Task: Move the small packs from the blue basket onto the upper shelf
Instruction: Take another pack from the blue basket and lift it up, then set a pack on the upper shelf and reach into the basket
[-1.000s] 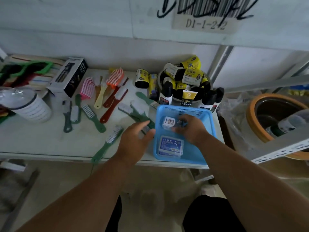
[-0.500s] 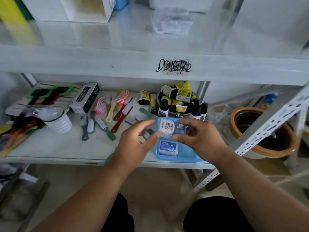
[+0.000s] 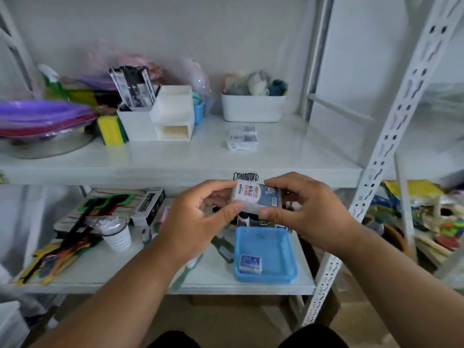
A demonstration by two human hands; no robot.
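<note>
Both hands, the left hand [image 3: 200,217] and the right hand [image 3: 308,212], pinch one small pack [image 3: 256,197] between them, just below the upper shelf [image 3: 175,156] edge. Another pack [image 3: 250,263] lies in the blue basket [image 3: 283,257] on the lower shelf.

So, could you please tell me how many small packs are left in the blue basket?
1: one pack lies at the basket's near-left corner. Another pack is held in both hands, above the basket.
</note>
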